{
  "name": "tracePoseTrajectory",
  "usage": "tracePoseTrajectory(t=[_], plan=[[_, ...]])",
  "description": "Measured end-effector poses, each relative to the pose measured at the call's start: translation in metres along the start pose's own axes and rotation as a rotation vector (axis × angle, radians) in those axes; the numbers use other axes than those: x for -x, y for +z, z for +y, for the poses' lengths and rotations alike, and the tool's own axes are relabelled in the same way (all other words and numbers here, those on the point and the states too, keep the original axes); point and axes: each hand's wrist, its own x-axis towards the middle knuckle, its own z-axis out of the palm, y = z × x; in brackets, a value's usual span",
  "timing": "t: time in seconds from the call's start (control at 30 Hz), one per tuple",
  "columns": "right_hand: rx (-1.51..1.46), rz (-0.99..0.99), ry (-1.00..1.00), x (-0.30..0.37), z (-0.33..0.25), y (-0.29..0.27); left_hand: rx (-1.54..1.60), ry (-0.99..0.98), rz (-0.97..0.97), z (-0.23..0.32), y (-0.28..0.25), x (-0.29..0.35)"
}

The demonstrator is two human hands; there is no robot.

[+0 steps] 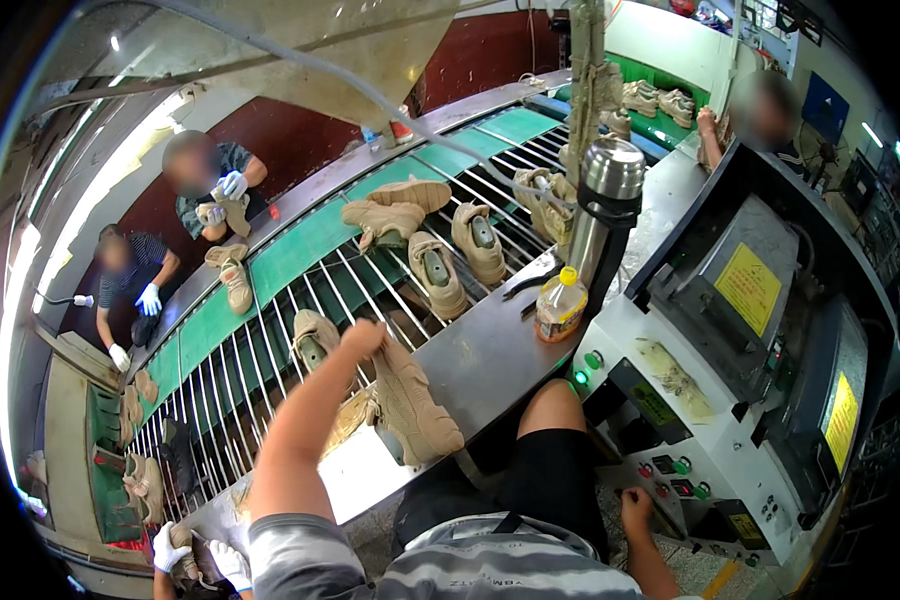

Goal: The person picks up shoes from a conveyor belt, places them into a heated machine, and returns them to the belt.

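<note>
My left hand is closed on the upper end of a tan shoe, which hangs tilted over the metal ledge in front of me. The shoe's other end points down toward my lap. Just behind that hand, another tan shoe rests on the rack of metal bars. My right hand is low at my right side, beside the machine's control panel. Its fingers are curled in, and nothing shows in them.
Several tan shoes lie farther along the bars and the green belt. A steel flask and a small bottle with a yellow cap stand on the ledge. The machine fills the right. Gloved co-workers handle shoes at left.
</note>
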Motion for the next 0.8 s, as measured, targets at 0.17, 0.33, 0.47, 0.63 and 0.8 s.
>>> tracePoseTrajectory(t=[0.17, 0.33, 0.47, 0.63, 0.8], plan=[[0.001, 0.064, -0.046, 0.03, -0.017, -0.028, 0.716, -0.03, 0.363, -0.033, 0.078, -0.013], [-0.018, 0.013, -0.044, 0.043, -0.031, -0.019, 0.903, -0.049, 0.422, -0.034, 0.092, 0.031], [-0.077, -0.008, -0.131, 0.033, -0.078, -0.007, 0.497, 0.213, 0.781, 0.001, 0.1, 0.062], [-0.163, -0.018, -0.237, 0.023, -0.146, 0.003, 0.003, 0.56, 0.897, 0.049, 0.111, 0.141], [-0.209, 0.051, -0.402, 0.012, -0.199, 0.008, 0.074, 0.658, 0.753, 0.061, 0.125, 0.167]])
